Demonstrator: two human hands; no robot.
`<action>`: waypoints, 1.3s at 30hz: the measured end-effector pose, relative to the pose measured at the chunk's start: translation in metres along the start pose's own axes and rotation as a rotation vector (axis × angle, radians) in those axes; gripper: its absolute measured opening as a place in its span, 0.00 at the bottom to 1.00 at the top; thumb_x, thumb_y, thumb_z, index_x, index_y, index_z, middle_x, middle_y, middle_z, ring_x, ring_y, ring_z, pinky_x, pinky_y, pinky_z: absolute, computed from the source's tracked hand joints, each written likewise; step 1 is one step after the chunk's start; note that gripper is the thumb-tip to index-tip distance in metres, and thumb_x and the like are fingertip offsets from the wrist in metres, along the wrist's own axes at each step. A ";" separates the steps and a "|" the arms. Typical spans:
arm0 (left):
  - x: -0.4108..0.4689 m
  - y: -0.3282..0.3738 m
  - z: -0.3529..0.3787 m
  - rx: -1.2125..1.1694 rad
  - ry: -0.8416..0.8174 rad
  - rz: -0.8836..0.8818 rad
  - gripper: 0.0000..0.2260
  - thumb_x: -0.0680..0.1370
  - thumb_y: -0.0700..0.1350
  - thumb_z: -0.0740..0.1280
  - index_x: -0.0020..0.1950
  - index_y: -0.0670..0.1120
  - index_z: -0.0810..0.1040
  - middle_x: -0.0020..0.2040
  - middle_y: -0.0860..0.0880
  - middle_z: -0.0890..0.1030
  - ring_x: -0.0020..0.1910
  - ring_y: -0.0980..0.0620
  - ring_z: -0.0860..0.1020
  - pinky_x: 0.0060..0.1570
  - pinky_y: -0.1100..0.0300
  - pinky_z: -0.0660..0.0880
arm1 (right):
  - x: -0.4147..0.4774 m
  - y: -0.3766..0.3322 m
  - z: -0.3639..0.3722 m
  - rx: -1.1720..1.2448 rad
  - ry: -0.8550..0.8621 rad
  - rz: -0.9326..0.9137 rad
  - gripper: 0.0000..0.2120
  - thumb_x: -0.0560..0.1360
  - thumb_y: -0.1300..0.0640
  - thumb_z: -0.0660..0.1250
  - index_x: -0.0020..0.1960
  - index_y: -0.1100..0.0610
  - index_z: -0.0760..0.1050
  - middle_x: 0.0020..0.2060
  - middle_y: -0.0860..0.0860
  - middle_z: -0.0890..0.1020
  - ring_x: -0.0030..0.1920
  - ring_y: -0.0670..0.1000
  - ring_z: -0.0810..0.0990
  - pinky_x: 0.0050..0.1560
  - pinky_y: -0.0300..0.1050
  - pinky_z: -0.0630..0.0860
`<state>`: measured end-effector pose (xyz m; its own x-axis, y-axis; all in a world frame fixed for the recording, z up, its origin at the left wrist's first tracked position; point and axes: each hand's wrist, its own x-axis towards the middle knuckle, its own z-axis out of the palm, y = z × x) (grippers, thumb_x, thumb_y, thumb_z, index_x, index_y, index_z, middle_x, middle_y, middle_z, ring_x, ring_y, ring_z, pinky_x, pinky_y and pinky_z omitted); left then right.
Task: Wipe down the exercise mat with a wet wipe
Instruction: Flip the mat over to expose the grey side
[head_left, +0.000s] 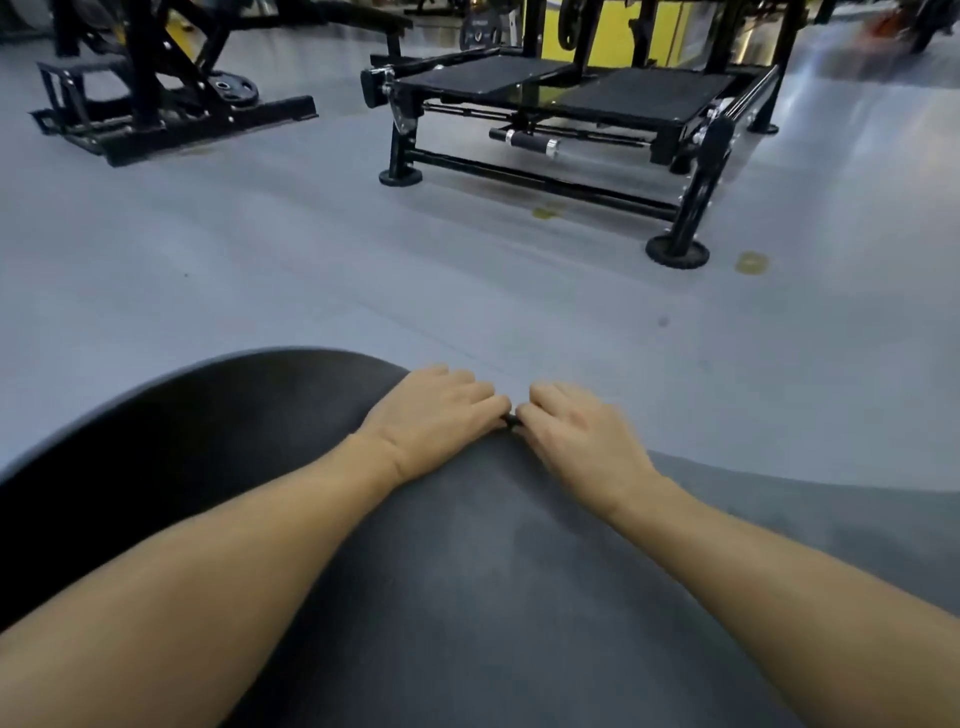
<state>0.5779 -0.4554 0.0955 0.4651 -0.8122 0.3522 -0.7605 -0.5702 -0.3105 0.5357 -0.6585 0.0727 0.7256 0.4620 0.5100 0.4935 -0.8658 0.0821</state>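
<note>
The dark grey rubber exercise mat (467, 571) lies on the pale grey floor (311, 291). At its far corner, left hand (434, 415) and right hand (576, 436) each have a grip pinched on its edge. Best tug evenly and low, smoothing out creases before wiping.

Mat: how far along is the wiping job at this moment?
Done: the mat lies on the floor. In hand: the left hand and right hand grip its far corner, seemingly adjusting it. Left: no wipe is in view, so the wiping itself likely has not begun.
</note>
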 end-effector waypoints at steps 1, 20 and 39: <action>-0.005 0.003 0.006 -0.003 -0.033 -0.029 0.11 0.84 0.53 0.60 0.49 0.51 0.78 0.40 0.51 0.79 0.41 0.47 0.78 0.38 0.52 0.66 | -0.003 -0.008 0.006 0.014 -0.063 0.061 0.06 0.76 0.59 0.73 0.43 0.58 0.76 0.41 0.54 0.75 0.39 0.58 0.76 0.33 0.52 0.72; -0.020 -0.036 0.031 0.145 -0.117 -0.280 0.22 0.80 0.56 0.65 0.73 0.54 0.70 0.63 0.47 0.74 0.64 0.43 0.71 0.74 0.42 0.51 | -0.024 -0.070 0.018 0.193 -0.581 0.259 0.15 0.79 0.61 0.59 0.65 0.56 0.69 0.59 0.55 0.68 0.60 0.58 0.70 0.49 0.51 0.71; -0.106 0.051 0.071 -0.353 -0.816 -0.283 0.25 0.83 0.64 0.52 0.80 0.59 0.61 0.79 0.53 0.63 0.78 0.49 0.61 0.77 0.46 0.56 | -0.052 -0.098 0.048 0.354 -0.918 0.276 0.15 0.81 0.61 0.60 0.68 0.57 0.73 0.65 0.56 0.73 0.66 0.58 0.73 0.68 0.54 0.72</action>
<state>0.5222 -0.4075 -0.0204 0.7267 -0.5603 -0.3975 -0.6016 -0.7984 0.0257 0.4724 -0.5888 -0.0029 0.8496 0.3526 -0.3923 0.2588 -0.9267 -0.2723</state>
